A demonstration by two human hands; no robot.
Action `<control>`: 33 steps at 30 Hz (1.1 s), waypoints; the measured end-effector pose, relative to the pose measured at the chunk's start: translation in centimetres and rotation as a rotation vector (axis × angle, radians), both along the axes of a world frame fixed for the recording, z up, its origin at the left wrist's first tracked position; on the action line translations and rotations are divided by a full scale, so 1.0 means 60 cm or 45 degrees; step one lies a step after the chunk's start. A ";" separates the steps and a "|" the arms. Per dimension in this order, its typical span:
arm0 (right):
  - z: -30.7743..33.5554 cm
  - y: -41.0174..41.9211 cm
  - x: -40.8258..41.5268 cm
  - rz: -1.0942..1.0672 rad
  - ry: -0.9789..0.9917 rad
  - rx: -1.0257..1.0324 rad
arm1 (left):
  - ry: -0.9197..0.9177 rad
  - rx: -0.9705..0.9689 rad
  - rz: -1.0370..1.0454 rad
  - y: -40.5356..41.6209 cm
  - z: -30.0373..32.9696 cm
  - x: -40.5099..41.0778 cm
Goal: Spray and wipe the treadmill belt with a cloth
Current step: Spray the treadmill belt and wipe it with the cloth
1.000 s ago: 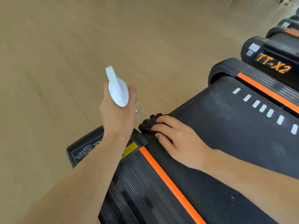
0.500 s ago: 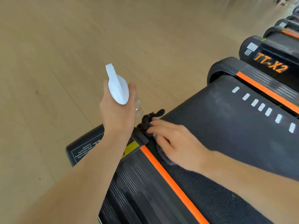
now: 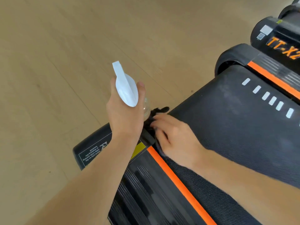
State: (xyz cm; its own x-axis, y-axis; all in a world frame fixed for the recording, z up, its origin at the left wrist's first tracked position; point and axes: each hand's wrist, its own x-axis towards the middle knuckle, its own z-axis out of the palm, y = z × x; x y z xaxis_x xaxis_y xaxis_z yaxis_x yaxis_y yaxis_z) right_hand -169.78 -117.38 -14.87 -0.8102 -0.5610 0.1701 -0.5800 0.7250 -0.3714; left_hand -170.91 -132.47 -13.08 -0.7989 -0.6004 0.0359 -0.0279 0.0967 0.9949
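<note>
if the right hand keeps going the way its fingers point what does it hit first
Probably the left hand with the spray bottle, just beyond the right hand and cloth; depth is unclear.

The left hand [image 3: 125, 114], frame centre, is raised with fingers curled in a grip. The right hand [image 3: 173, 137], just right of it, lies palm-down, fingers blurred.

You can read orange lettering "TT-X2" on the neighbouring treadmill's black end cover [image 3: 279, 41]; the near warning label's [image 3: 93, 152] white print is illegible.
</note>
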 end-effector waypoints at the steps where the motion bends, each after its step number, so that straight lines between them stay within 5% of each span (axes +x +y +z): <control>1: 0.001 -0.004 0.012 0.082 -0.013 -0.016 | -0.032 -0.043 -0.019 0.001 0.004 0.001; 7: 0.000 0.063 -0.067 0.351 0.173 0.396 | -0.265 -0.270 -0.199 0.012 0.027 -0.007; 10: 0.007 0.096 -0.143 0.068 0.020 0.608 | -0.382 -0.468 -0.317 0.020 0.024 -0.013; 14: 0.006 0.071 -0.138 -0.365 -0.105 0.481 | -0.438 -0.631 -0.416 0.026 0.021 -0.022; 19: 0.028 0.032 -0.011 0.070 -0.290 0.199 | -0.556 -0.611 -0.404 0.030 0.034 -0.021; 23: 0.038 0.089 -0.075 0.281 -0.187 0.403 | -0.627 -0.555 -0.423 0.030 0.041 -0.027; 26: 0.039 0.121 -0.165 -0.155 -0.151 0.555 | -0.770 -0.441 -0.415 0.022 0.037 -0.046; 29: 0.054 0.131 -0.206 -0.626 -0.391 0.564 | -0.850 -0.285 -0.518 0.009 0.055 -0.085; 33: 0.070 0.037 -0.133 -0.638 -0.514 0.477 | -0.880 -0.224 -0.892 -0.018 0.092 -0.152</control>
